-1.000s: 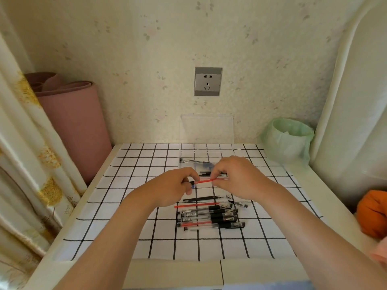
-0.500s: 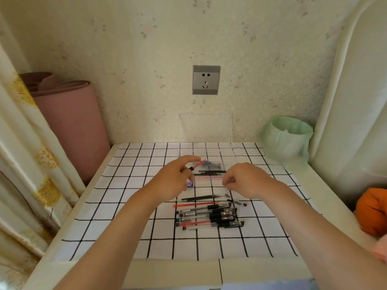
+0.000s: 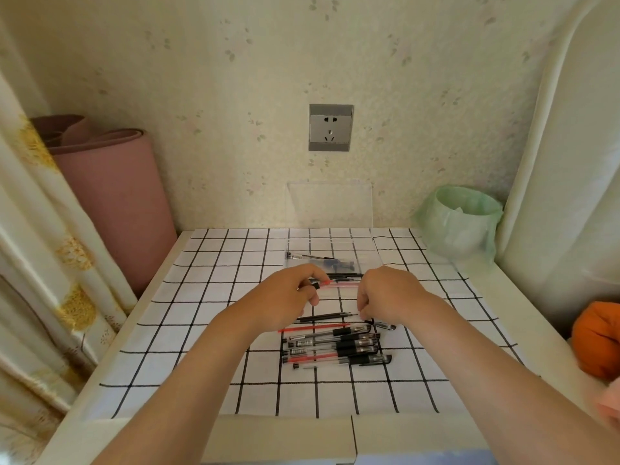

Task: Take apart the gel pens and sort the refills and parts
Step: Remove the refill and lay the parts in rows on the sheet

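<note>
My left hand (image 3: 285,298) pinches the black-tipped end of a red refill (image 3: 337,283), which lies level over the front compartment of a clear sorting tray (image 3: 372,263). My right hand (image 3: 391,297) hovers just right of the refill's other end, fingers curled down, with nothing visible in them. Below my hands lies a pile of several gel pens (image 3: 335,349), black and red. A loose red refill (image 3: 312,328) and a black refill (image 3: 323,317) lie just above the pile. A small black pen part (image 3: 384,326) rests under my right hand.
A grid-patterned cloth (image 3: 201,330) covers the table. The tray's clear lid (image 3: 330,204) leans against the back wall. A bin with a green bag (image 3: 459,223) stands at the back right, a pink roll (image 3: 114,196) at the left, an orange object (image 3: 597,340) at the right edge.
Both hands held the red piece together; they parted. My left hand carried the red refill up to the tray and laid it level. My right hand dropped towards the pile.
</note>
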{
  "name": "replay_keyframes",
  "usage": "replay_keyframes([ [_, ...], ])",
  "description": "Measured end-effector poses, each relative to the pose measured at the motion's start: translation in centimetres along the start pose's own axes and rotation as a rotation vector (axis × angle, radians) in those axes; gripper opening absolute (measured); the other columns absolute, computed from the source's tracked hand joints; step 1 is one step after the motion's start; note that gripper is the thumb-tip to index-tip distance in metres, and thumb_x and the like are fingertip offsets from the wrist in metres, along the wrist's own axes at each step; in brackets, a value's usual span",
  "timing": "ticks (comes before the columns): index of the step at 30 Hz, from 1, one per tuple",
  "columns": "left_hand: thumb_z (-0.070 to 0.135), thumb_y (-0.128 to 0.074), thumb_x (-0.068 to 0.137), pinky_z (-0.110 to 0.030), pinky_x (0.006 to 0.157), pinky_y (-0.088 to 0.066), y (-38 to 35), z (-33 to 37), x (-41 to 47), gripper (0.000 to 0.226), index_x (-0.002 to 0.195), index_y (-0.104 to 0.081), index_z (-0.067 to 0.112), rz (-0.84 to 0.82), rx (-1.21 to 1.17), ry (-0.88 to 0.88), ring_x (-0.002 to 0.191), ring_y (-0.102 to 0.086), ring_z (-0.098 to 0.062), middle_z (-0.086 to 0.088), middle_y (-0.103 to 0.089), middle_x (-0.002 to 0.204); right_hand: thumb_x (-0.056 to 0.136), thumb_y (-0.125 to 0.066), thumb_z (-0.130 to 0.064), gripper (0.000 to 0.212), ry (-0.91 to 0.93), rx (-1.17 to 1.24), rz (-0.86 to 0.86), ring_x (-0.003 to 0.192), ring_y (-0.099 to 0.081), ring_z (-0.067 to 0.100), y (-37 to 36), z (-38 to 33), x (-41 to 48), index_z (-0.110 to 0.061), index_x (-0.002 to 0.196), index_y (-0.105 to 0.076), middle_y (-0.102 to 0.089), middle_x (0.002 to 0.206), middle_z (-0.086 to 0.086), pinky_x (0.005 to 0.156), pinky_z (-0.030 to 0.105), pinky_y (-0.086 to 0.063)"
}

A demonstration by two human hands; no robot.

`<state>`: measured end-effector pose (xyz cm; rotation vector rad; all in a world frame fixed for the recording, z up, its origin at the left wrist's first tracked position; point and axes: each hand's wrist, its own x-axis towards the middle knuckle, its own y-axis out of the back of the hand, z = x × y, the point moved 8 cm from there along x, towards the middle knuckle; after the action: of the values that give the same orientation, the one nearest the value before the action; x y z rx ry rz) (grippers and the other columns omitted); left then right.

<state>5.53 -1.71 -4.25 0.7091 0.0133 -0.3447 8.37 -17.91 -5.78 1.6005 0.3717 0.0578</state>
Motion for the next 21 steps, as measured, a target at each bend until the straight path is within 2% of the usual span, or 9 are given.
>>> replay_keyframes([
  [2,0.015,-0.041,0.102,-0.03,0.064,-0.049,0.0,0.0,0.0,0.031,0.116,-0.058,0.036,-0.008,0.025,-0.007,0.07,-0.057,-0.015,0.008,-0.067,0.089,0.082,-0.073,-0.027,0.011,0.025,0.018,0.001,0.092,-0.064,0.014,0.1,-0.3,-0.2,-0.028,0.093,-0.076,-0.07,0.097,-0.009,0.075,0.029,-0.052],
  [5,0.016,-0.042,0.102,-0.027,0.061,-0.048,0.0,-0.2,-0.1,0.028,0.113,-0.058,0.037,-0.028,0.051,-0.013,0.069,-0.057,-0.015,0.007,-0.067,0.089,0.086,-0.069,-0.025,0.01,0.074,0.16,0.092,0.088,-0.065,0.012,1.4,-0.8,-0.3,-0.026,0.095,-0.075,-0.068,0.092,-0.01,0.078,0.029,-0.054],
  [8,0.018,-0.043,0.102,-0.031,0.062,-0.049,0.1,-0.5,0.1,0.027,0.11,-0.058,0.039,-0.032,0.062,-0.009,0.068,-0.056,-0.018,0.007,-0.067,0.088,0.086,-0.07,-0.025,0.007,0.137,0.407,0.2,0.073,-0.062,-0.002,2.8,-1.4,-0.7,-0.025,0.092,-0.074,-0.069,0.087,-0.012,0.068,0.017,-0.048],
  [11,0.018,-0.043,0.101,-0.035,0.063,-0.049,0.3,-0.8,0.2,0.028,0.108,-0.059,0.04,-0.024,0.058,-0.001,0.068,-0.055,-0.021,0.007,-0.067,0.087,0.084,-0.074,-0.023,0.006,0.191,0.528,0.258,0.074,-0.06,-0.011,3.5,-2.0,-1.1,-0.025,0.09,-0.074,-0.068,0.083,-0.014,0.063,0.005,-0.041],
  [17,0.018,-0.043,0.101,-0.034,0.062,-0.049,0.2,-0.9,0.3,0.029,0.109,-0.06,0.039,-0.03,0.061,0.0,0.069,-0.056,-0.02,0.007,-0.067,0.088,0.085,-0.074,-0.026,0.007,0.212,0.581,0.242,0.067,-0.055,-0.017,3.5,-2.5,-1.5,-0.026,0.092,-0.074,-0.068,0.085,-0.013,0.062,0.003,-0.039],
  [21,0.018,-0.043,0.102,-0.038,0.069,-0.053,0.2,-0.7,0.2,0.028,0.111,-0.06,0.039,-0.033,0.074,-0.007,0.07,-0.057,-0.019,0.008,-0.067,0.089,0.085,-0.074,-0.025,0.008,0.22,0.593,0.255,0.068,-0.054,-0.018,3.6,-2.7,-1.6,-0.025,0.093,-0.074,-0.068,0.085,-0.012,0.063,0.002,-0.039],
])
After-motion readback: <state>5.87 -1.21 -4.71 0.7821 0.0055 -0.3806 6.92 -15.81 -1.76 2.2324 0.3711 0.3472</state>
